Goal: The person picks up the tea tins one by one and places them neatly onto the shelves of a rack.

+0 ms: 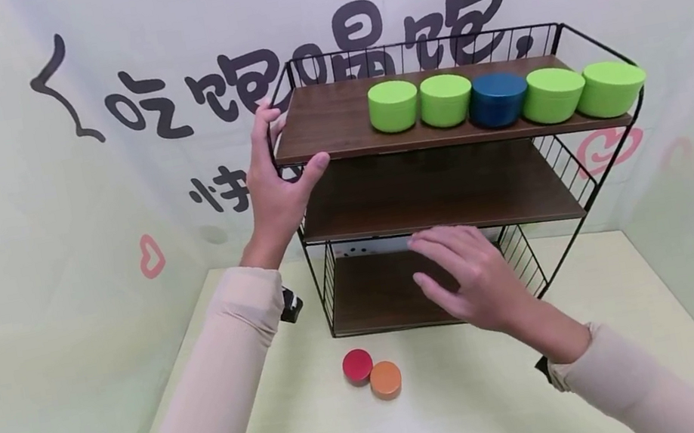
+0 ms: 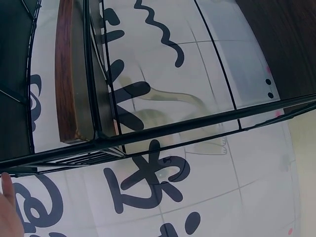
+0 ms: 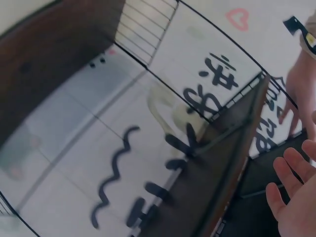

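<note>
While the left hand [image 1: 276, 191] gripped the upper left end of the shelf rack [image 1: 432, 191] on the tabletop [image 1: 474, 398] and the right hand [image 1: 469, 274] hung empty, fingers parted, the rack appeared stiff, moderately light and best held by both ends.

- The big view from the head is bright and mostly clear, with soft light all over.
- Light seems to come from above: the green round boxes [image 1: 394, 107] are brighter on their lids than on their sides.
- The wire shelf [image 1: 324, 121] has a middle board [image 1: 433, 194] that looks very dark at the back.
- The table [image 1: 490, 414] has a pale white shine near the bottom.
- The left wrist view is dimmer and greyer, and a dark board [image 2: 291, 44] has a bendy edge there.
- The right wrist view is fuzzy; its black wavy line [image 3: 117, 173] looks soft.
</note>
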Motion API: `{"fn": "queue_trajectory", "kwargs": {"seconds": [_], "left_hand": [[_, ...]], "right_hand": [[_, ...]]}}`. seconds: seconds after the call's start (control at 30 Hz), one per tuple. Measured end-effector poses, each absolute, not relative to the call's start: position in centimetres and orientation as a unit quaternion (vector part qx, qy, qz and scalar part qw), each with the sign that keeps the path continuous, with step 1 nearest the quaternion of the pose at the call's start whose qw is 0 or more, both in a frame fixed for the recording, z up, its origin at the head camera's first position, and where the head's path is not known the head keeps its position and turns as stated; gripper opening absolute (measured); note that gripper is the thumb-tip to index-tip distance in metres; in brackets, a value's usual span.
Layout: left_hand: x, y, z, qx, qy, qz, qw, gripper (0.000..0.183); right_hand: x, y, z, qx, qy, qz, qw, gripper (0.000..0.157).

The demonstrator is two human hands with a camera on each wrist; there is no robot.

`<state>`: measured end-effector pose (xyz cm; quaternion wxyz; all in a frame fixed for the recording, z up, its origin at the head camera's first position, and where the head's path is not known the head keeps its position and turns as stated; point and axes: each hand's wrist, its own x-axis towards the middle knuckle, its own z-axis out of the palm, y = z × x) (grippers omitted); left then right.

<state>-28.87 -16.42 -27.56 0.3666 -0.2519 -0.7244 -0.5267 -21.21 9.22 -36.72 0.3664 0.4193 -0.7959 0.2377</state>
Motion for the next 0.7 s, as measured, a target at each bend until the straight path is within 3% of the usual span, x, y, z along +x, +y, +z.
{"fn": "queue_trajectory", "kwargs": {"seconds": [0.7], "left_hand": [[-29.2, -16.3, -27.7, -0.249, -0.721, -0.533, 0.368, 0.068]], "right_hand": [[-19.1, 7.4, -47.8, 0.348, -0.851, 0.308, 0.244, 0.043]]}}
